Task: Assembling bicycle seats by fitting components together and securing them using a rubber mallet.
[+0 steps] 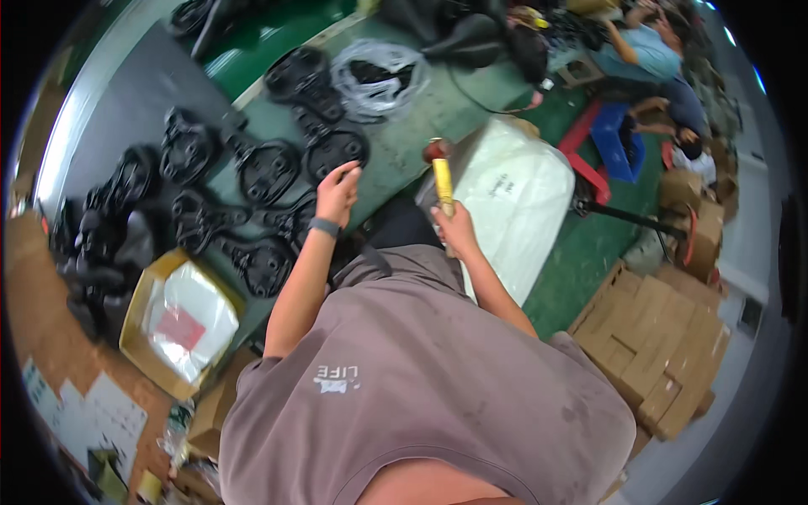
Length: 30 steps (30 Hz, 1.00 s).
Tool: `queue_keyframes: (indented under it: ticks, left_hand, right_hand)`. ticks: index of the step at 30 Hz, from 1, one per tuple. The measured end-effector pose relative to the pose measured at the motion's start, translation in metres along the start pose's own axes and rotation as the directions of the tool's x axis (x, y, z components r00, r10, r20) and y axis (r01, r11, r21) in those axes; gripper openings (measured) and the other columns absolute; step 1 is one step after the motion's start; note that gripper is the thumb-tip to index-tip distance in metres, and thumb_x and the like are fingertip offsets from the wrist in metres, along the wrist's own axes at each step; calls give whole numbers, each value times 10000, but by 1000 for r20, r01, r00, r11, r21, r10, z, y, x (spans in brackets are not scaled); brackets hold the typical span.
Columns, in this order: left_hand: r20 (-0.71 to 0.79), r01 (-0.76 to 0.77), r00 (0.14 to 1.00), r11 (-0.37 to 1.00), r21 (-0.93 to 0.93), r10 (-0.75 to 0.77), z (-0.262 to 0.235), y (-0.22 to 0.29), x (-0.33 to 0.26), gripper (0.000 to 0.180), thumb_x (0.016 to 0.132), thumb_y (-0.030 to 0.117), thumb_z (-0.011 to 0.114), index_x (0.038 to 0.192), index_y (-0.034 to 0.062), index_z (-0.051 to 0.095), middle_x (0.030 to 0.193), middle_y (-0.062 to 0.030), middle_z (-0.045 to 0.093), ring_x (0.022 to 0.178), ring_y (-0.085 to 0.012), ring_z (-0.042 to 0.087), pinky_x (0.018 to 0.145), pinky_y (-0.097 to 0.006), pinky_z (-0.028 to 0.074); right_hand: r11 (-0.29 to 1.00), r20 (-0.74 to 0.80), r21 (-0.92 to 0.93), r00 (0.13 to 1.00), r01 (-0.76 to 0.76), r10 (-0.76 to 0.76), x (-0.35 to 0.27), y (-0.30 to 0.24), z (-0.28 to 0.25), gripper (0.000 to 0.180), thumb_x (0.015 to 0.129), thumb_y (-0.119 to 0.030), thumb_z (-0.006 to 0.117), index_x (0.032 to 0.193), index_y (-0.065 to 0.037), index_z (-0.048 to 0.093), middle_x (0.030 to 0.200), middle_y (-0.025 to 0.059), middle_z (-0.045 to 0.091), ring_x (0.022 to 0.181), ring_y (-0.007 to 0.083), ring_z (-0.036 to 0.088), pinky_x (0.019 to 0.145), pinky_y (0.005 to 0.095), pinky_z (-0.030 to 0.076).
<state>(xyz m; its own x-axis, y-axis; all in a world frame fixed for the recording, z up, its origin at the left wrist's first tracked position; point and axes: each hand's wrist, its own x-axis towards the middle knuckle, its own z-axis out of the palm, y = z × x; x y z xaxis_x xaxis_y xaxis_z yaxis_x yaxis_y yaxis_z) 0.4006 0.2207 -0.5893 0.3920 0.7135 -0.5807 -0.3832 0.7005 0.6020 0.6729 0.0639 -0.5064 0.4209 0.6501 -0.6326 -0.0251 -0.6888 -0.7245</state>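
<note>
Yellow plastic showed inside the right hand (455,225), whose fingers were wrapped tight around the handle of a mallet (441,179); its dark reddish head stood up above the fist, over the edge of a big white sack (513,202). Over on the other side, the left hand (337,194) hung loosely open, fingers curled downward, gripping nothing, its tips just at a black moulded part (334,151) on the green workbench (412,126). A dark band (324,227) circled that wrist. More black parts (265,172) lay spread across the bench, well apart from the mallet. Further left sat an open cardboard box (143,295) lined with clear plastic. Flattened cartons (656,345) were stacked on the floor, and another person (644,50) crouched in the distance.
</note>
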Motion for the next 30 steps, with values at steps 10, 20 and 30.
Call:
queue_keyframes:
  ticks: [10,20,30]
  left_hand:
    - [-273,-264,863,841,472,425,9,-20,66,324,1104,186,709,1323,-43,779,952,-40,787,728,-100,643,653,-271,525]
    - [5,-257,631,204,945,775,14,-17,72,261,983,311,843,984,51,846,939,-168,806,867,-380,777,776,-443,608]
    - [-364,36,782,546,837,506,7,6,97,377,894,458,914,951,104,799,937,-163,816,889,-418,779,803,-505,601]
  right_hand:
    - [999,123,22,991,43,-45,-9,-30,16,225,1066,-169,776,1159,-33,624,798,12,613,511,76,522,454,263,423]
    - [994,208,-45,974,101,-89,21,-51,21,277,1059,-204,799,1178,-27,623,754,-2,604,520,79,540,452,277,419]
    - [991,271,-99,960,95,-65,30,-57,30,325,1066,-220,795,1243,-10,619,787,10,622,534,85,553,457,285,427]
